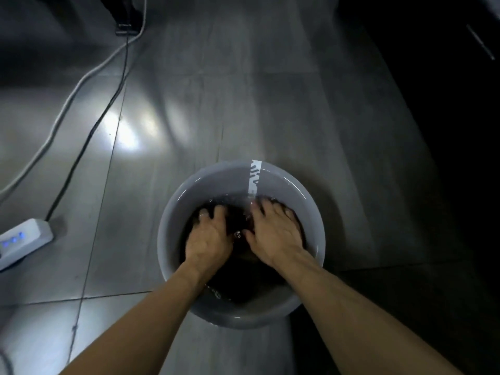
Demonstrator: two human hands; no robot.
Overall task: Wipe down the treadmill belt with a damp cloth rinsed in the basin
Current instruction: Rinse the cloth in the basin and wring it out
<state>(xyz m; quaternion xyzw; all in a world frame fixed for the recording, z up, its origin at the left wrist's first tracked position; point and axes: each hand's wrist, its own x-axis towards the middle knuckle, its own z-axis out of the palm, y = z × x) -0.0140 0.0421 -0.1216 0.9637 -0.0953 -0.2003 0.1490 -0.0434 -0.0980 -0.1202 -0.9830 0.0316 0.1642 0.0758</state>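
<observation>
1. Reaching down from the near edge of the view, both bare forearms angle inward and meet over a basin [173, 212] that stands on the floor [243, 90].
2. The left hand [208, 239] lies palm down in the water, fingers spread and bent at the tips, pressing on a dark cloth [238, 220]. Whether this grip closes round the cloth or only presses it cannot be told, as the fingertips are under water.
3. The right hand [273, 234] lies palm down beside the left, nearly touching it, fingers spread forward and dipped into the water over the same cloth. Its grip looks flat rather than curled, but what the submerged fingertips do cannot be told.
4. The basin is round, grey and smooth, apparently plastic. It holds water that reads dark, with small bubbles and ripples around the hands. The cloth sits submerged at the bottom, beneath and between both hands.
5. A white strip of tape [255, 177] with dark marks runs down the far inner wall to the waterline.
6. The floor is glossy grey tile with thin joints and bright glare patches.
7. At left lie a white power strip [24, 239] with blue lights, a black cable [89, 136] and a white cable [62, 109].
</observation>
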